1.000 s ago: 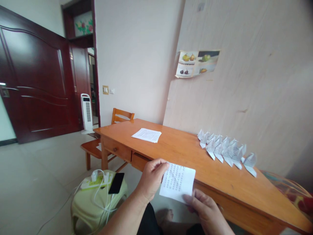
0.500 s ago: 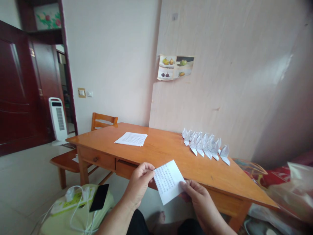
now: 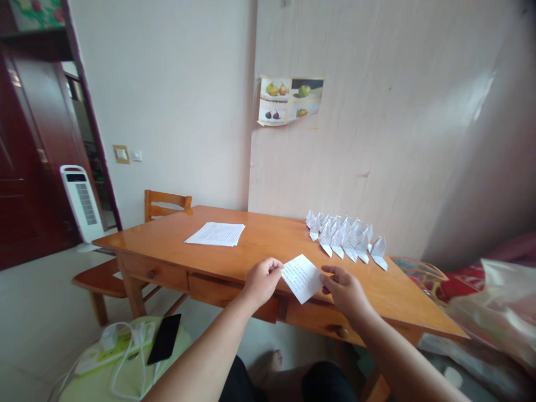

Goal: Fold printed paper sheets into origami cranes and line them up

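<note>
Pinched at opposite corners: the printed square (image 3: 302,279)

On your far left, the phone (image 3: 164,339) and power strip (image 3: 86,365) sit on the pale green stool (image 3: 94,388), presumably to leave the table (image 3: 259,223) for paper. On that table a stack of printed sheets (image 3: 215,234) lies flat, likely parked there to be within reach yet out of your way. Your left hand (image 3: 263,279) nips the square's left corner between thumb and fingers. The square itself is held by the table's front edge, turned like a diamond with its print facing you; gripping two corners probably stops so light a sheet from flopping. Your right hand (image 3: 343,287) closes on the right corner. Past it, folded paper pieces (image 3: 350,240) stand upright in tight rows, perhaps propped by their bent bases and grouped to save room.
</note>
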Available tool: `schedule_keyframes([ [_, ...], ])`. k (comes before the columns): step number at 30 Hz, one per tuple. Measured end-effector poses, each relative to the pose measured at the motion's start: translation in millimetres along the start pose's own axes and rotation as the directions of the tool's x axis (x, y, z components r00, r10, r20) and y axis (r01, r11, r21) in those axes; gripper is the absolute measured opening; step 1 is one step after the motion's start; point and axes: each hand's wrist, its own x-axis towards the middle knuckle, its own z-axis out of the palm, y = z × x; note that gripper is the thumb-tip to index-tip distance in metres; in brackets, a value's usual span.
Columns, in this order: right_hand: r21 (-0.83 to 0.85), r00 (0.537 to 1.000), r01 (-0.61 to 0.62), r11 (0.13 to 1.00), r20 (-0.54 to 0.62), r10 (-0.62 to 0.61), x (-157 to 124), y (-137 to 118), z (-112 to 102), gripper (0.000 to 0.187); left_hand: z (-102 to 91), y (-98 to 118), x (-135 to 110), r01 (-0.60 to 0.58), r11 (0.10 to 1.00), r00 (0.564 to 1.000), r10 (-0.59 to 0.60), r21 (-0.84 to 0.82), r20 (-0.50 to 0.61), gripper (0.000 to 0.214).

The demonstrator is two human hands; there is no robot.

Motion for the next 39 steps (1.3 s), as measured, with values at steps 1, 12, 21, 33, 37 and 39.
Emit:
schedule_keyframes([
  [1,-0.042,1.0,0.005,0.999,-0.002,-0.005,5.9,2.4,-1.9,0.034,1.9,0.0,3.5,0.0,0.999,1.0,0.0,0.046,0.006,0.018],
  [12,-0.349,0.999,0.001,0.937,-0.046,-0.018,43.4,24.8,-13.9,0.021,15.8,-3.5,16.1,-0.173,0.922,0.98,0.128,0.347,0.15,0.023],
  [21,-0.415,0.997,0.063,0.907,-0.007,-0.073,46.1,21.3,-20.8,0.017,24.7,-2.4,23.1,-0.373,0.908,0.871,0.272,0.19,0.41,0.031],
  [33,-0.343,0.842,0.492,0.8,0.422,-0.337,10.9,-12.0,-34.7,0.024,23.1,-0.2,21.6,-0.325,0.933,0.883,0.241,0.155,0.403,0.028],
  [37,-0.337,0.841,0.454,0.825,0.468,-0.272,5.5,-16.7,-28.4,0.038,22.5,3.0,22.3,-0.321,0.934,0.882,0.234,0.156,0.409,0.023],
  [39,-0.343,0.856,0.428,0.836,0.45,-0.254,5.8,-13.9,-26.6,0.041,22.7,4.7,22.3,-0.317,0.935,0.882,0.229,0.158,0.412,0.02],
])
